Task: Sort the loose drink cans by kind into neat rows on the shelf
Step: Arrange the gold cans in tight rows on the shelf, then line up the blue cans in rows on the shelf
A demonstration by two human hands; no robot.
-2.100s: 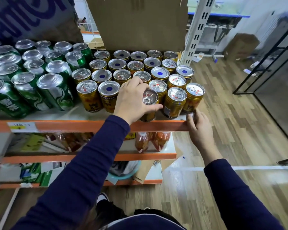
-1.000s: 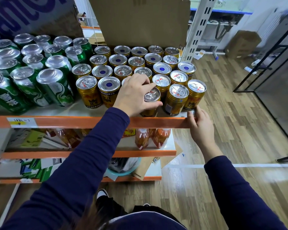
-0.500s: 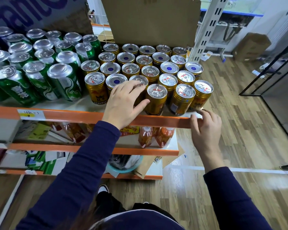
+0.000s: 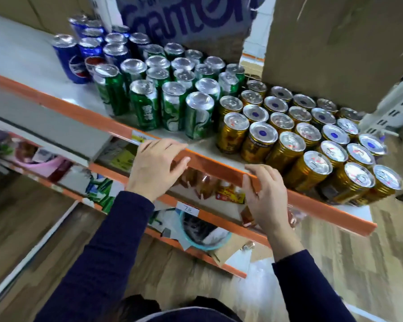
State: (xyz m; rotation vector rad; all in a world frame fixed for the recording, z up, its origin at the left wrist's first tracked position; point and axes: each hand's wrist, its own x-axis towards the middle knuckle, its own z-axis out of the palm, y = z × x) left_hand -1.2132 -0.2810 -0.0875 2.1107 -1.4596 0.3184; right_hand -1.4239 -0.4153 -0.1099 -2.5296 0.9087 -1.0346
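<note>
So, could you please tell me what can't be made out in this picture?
Head view:
- Red can: mostly hidden behind blue cans and green cans.
- Gold cans: labels motion-blurred.
- Lower-shelf goods: blurred, shadowed under shelf rim.
- Left hand, right hand: gripping or resting on the shelf rim, unclear through blur.

The person wore a dark navy long-sleeved top of plain matte fabric. Its left sleeve [image 4: 98,259] looked broad and a little rumpled, with faint folds running along the forearm, and it ended in a plain edge at the wrist, just short of the bare left hand [image 4: 153,169]. The matching right sleeve [image 4: 310,287] was the same dark navy and closed round the wrist behind the bare right hand [image 4: 269,201]. Lowest in view, the top's front [image 4: 184,316] showed as a rounded navy bulge with a paler greyish band along it. Blurred strands of hair [image 4: 135,306] lay just above that.
</note>
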